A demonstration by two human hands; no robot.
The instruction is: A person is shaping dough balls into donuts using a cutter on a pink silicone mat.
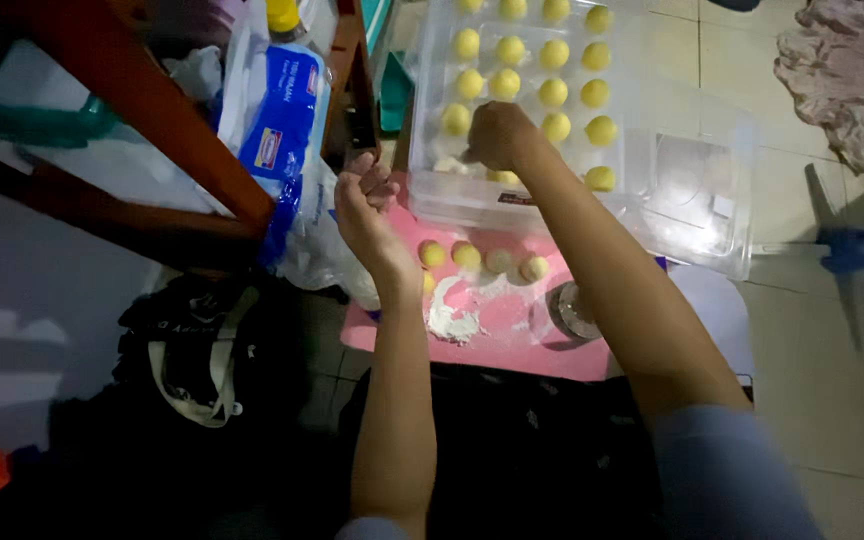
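The right hand (pixel 497 135) reaches into a clear plastic box (pixel 692 230) and hovers over its near left corner, fingers curled downward into a loose fist. Whether it holds a ball under those fingers I cannot tell, since the back of the hand hides them. Around it, yellow dough balls (pixel 553 92) sit in neat rows on the floor of the box, filling the left part, while the right part of the box is bare plastic.

The left hand (pixel 364 205) is raised just outside the box, near its front left corner, palm turned up and fingers half curled; nothing shows in it.

Below both hands lies a pink mat (pixel 512 345) on the tiled floor, right against the front of the box. Four more dough balls (pixel 466 255) sit in a short row on it, dusted paler than the ones in the box. A small heap of white flour (pixel 449 322) lies on the mat beside the left forearm, and a round metal lid or cutter (pixel 574 310) rests near the right forearm.

To the left, a blue and white bag (pixel 287 120) leans against a reddish wooden table leg (pixel 152 120). A dark bag with a pale strap (pixel 197 360) lies on the floor beneath. A crumpled cloth (pixel 837 75) lies far to the right.
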